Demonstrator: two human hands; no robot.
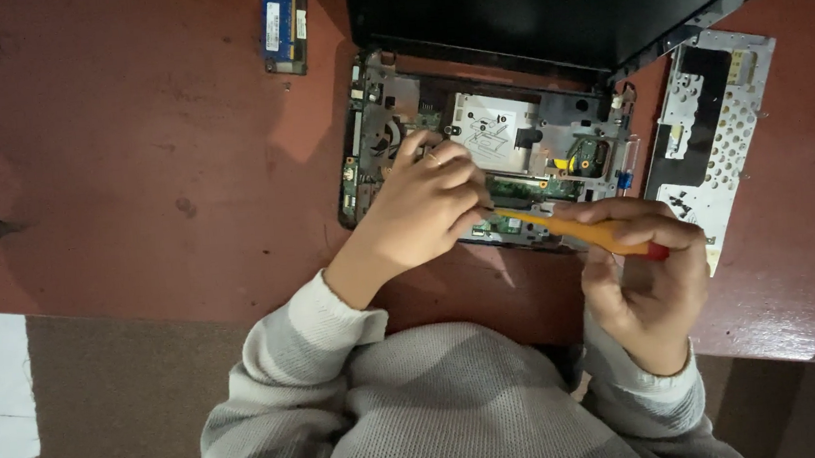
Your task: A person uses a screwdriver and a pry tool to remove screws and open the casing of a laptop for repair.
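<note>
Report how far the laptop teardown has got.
Done: the laptop base lies open with its boards bare; a perforated metal plate and a blue memory module sit apart on the table. In hand: the right hand holds an orange screwdriver at the front edge, the left hand steadying. Left: the boards remain inside.

1 opened laptop (507, 145), 1 screwdriver (580, 231), 1 memory module (283, 22), 1 perforated metal plate (716, 131), 2 hands: left (420, 209), right (645, 275).

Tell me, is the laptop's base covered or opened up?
Opened up: the laptop shows bare circuit boards and metal parts, and a perforated metal plate lies beside it.
</note>
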